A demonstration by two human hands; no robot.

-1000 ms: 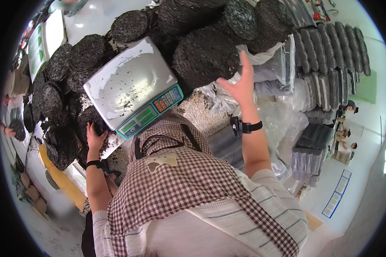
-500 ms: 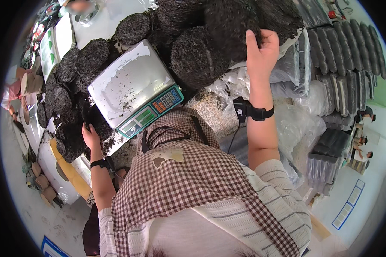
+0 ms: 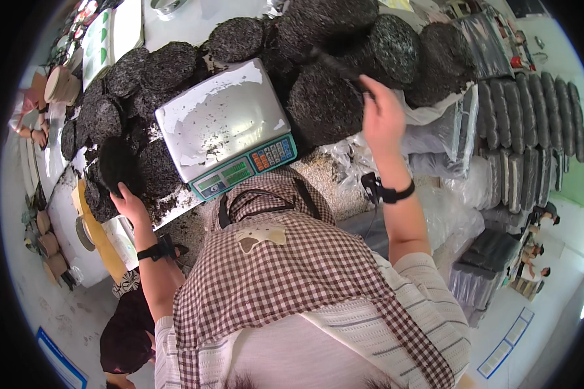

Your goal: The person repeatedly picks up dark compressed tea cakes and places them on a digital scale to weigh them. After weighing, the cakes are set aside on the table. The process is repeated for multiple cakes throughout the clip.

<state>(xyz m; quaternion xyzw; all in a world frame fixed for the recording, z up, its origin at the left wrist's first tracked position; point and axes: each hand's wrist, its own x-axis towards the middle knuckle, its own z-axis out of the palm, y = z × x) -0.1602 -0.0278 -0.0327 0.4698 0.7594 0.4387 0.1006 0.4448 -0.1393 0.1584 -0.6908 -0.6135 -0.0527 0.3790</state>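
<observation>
In my left hand (image 3: 131, 206) a dark round cake (image 3: 118, 163), which looks like dried seaweed, is pinched at its lower edge, with the thumb on top. It is tilted and smooth-looking from blur, over other cakes left of the scale. My right hand (image 3: 384, 120), at the right, grips another thin seaweed cake (image 3: 339, 69) by its edge; seen nearly edge-on, it is smeared by motion. Just below it a large seaweed cake (image 3: 324, 105) leans beside the scale. Between my hands stands a scale (image 3: 220, 120) with a bare steel pan strewn with dark crumbs.
Heaped seaweed cakes (image 3: 237, 39) ring the scale at the back and left. Clear plastic bags (image 3: 438, 126) lie at the right, near stacked dark bagged rolls (image 3: 532, 117). A yellow strip (image 3: 100, 230) hangs at the table's left edge. Other people (image 3: 36, 120) are at far left and right.
My left hand has raised a cake out of the left pile. The cake in my right hand has turned from face-on to nearly edge-on. The whole view has shifted slightly.
</observation>
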